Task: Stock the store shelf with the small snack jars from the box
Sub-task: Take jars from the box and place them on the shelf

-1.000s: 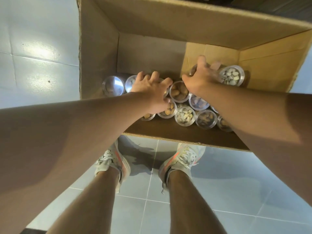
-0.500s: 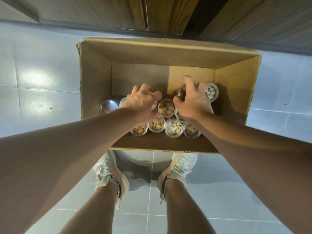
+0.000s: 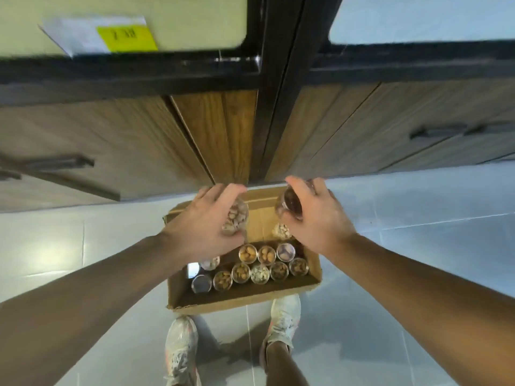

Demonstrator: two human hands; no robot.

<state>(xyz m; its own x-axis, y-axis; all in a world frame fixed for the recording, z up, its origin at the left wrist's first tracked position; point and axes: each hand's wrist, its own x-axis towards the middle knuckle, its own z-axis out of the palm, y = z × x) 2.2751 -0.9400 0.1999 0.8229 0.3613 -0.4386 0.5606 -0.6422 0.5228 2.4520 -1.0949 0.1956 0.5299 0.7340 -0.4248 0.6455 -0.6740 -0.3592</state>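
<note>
An open cardboard box (image 3: 314, 277) stands on the tiled floor in front of my feet, with several small clear snack jars (image 3: 259, 273) of nuts packed inside. My left hand (image 3: 206, 227) is raised above the box and grips a clear jar of pale nuts (image 3: 235, 217). My right hand (image 3: 315, 215) is also lifted above the box and grips a jar with dark contents (image 3: 289, 203). Both hands are held between the box and the cabinet front. The shelf (image 3: 131, 66) edge runs dark and horizontal above.
Wooden cabinet doors (image 3: 217, 135) with dark handles face me below the shelf edge. A white paper with a yellow label (image 3: 126, 39) lies on the pale shelf surface at upper left. My two sneakers (image 3: 181, 346) stand on the grey floor tiles behind the box.
Both hands have come up out of the box, each holding a jar. My view has risen and tilted up, so the cabinet and the shelf edge now show.
</note>
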